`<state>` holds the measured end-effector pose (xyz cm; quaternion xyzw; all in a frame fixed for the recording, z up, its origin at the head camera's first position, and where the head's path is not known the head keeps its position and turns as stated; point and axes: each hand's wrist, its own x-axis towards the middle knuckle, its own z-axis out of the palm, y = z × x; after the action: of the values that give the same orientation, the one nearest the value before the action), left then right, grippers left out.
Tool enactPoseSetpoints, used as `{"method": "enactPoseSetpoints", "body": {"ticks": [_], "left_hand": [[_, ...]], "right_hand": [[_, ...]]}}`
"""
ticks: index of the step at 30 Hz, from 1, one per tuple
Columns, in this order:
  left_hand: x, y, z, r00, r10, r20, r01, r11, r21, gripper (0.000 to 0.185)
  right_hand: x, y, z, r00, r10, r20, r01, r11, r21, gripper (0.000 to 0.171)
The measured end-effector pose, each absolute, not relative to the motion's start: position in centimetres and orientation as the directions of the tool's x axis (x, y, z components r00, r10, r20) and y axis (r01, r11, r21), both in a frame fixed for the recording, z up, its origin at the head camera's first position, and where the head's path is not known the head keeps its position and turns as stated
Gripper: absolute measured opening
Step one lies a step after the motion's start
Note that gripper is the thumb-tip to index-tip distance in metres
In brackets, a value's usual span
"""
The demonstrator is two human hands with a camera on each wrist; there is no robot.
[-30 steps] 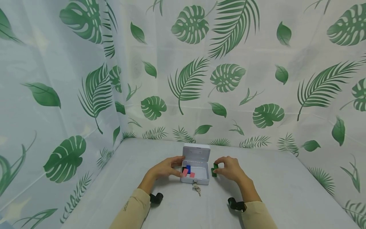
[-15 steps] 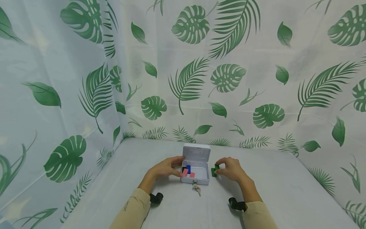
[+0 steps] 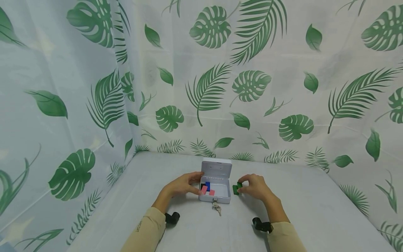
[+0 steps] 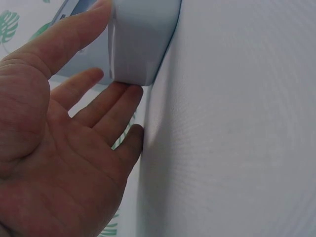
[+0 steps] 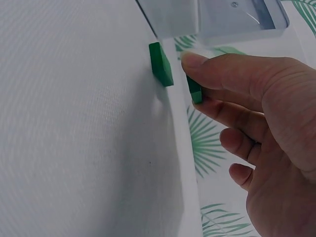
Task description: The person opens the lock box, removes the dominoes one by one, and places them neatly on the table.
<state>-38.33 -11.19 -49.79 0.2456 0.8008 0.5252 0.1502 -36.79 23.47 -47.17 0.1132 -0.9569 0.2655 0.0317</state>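
Observation:
A small white metal cash box (image 3: 225,200) stands with its lid up and a key in its front lock. Blue (image 3: 207,186) and pink blocks (image 3: 204,189) lie inside, at the left. My left hand (image 3: 179,185) holds the box's left end, thumb towards the front and fingers towards the back; the left wrist view shows fingertips against a corner. To the right of the box, my right hand (image 3: 255,186) pinches a green rectangular block (image 5: 195,91) between thumb and fingers. Just left of it a second green block (image 5: 160,65) stands on the table.
A key ring with keys (image 3: 217,208) hangs from the lock onto the white tabletop (image 3: 195,231). Leaf-patterned curtains (image 3: 214,105) rise behind the table and along its left side.
My right hand has shifted slightly to the right with its green block. The left hand and the cash box stay where they were.

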Motion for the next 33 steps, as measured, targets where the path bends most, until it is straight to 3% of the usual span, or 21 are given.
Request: {"method": "enactPoseSetpoints", "body": {"ticks": [33], "left_hand": [[-38.15,-11.1,-49.61,-0.84,0.543,0.009,0.232,0.343,0.91,0.088]], "right_hand": [[-36.94,23.96,-47.75,-0.969,-0.221,0.108,-0.245,0.826,-0.507,0.036]]}}
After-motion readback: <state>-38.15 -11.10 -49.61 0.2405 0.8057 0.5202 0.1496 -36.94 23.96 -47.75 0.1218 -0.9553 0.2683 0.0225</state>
